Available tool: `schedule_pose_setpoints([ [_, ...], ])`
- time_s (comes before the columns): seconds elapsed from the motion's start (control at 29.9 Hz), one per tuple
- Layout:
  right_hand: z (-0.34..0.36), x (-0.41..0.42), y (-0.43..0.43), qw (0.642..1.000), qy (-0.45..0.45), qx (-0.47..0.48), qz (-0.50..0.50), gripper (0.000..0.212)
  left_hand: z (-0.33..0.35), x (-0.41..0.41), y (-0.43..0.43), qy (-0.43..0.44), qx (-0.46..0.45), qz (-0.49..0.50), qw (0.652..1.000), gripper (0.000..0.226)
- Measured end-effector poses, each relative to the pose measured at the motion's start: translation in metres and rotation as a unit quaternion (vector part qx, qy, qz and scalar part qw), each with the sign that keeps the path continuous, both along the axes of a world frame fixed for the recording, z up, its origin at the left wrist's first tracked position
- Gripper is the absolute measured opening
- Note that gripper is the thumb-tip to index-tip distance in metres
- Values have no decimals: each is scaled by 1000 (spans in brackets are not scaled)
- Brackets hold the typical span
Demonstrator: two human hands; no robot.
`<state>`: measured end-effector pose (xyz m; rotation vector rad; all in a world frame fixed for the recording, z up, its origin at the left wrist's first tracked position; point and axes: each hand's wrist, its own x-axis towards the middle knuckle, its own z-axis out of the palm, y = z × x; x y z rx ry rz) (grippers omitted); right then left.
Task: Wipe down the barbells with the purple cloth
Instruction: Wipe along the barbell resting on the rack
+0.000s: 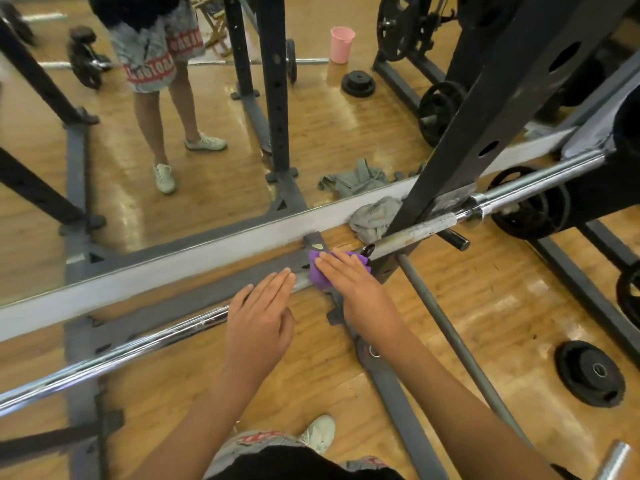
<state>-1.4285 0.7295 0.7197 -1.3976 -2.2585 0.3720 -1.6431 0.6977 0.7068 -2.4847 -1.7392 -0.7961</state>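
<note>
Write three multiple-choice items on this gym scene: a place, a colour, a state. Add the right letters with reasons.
1. The purple cloth lies: A) on the floor B) under the right hand on the barbell C) hung on the rack.
2. The cup is: A) blue B) green C) pink.
3. The left hand is: A) flat on the barbell, fingers straight B) a fist C) gripping the cloth.
Answers: 1 B, the right hand presses it on the barbell; 2 C, it is plainly pink; 3 A, its fingers lie straight along the barbell.
</note>
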Motion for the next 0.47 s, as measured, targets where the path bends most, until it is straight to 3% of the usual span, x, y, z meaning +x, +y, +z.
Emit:
schedule_pose_setpoints([
  [0.33,8,7,4,986,49,-48,-152,81,1,2,-1,-28,-9,11,999,50],
  [0.47,10,-22,1,994,35,-52,-87,81,1,1,0,-17,-12,2,1000,52],
])
